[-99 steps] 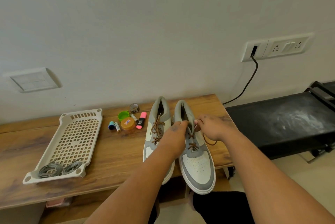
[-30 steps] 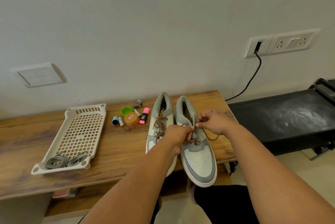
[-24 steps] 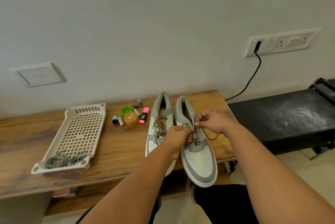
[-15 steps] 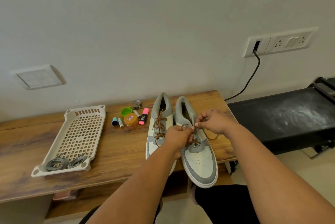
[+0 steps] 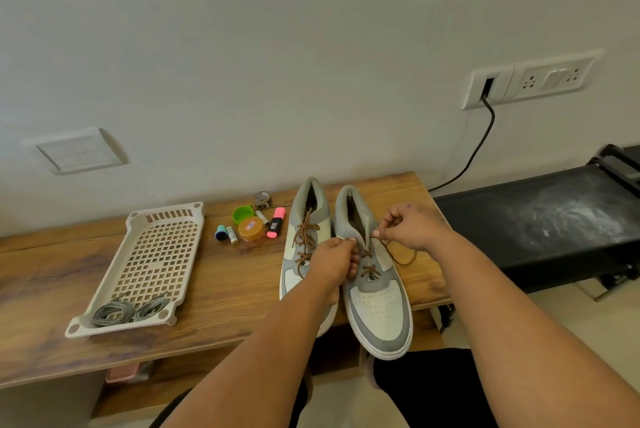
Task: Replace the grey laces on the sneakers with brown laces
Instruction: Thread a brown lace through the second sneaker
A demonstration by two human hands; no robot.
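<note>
Sneakers are set side by side on the wooden table [image 5: 214, 292], toes toward the near edge, and both are threaded with brown laces. Over the right sneaker [image 5: 375, 292], one end of the brown lace [image 5: 398, 256] is pinched between curled fingers of the right hand [image 5: 410, 225], a loose loop trailing onto the table just beside the shoe. At the tongue, the left hand [image 5: 334, 259] is curled tight on the other lace end. The left sneaker [image 5: 306, 219] is seen fully laced, its toe hidden by the left forearm. Grey laces [image 5: 126, 310] are coiled in the near corner of the cream tray [image 5: 152, 258], well apart.
</note>
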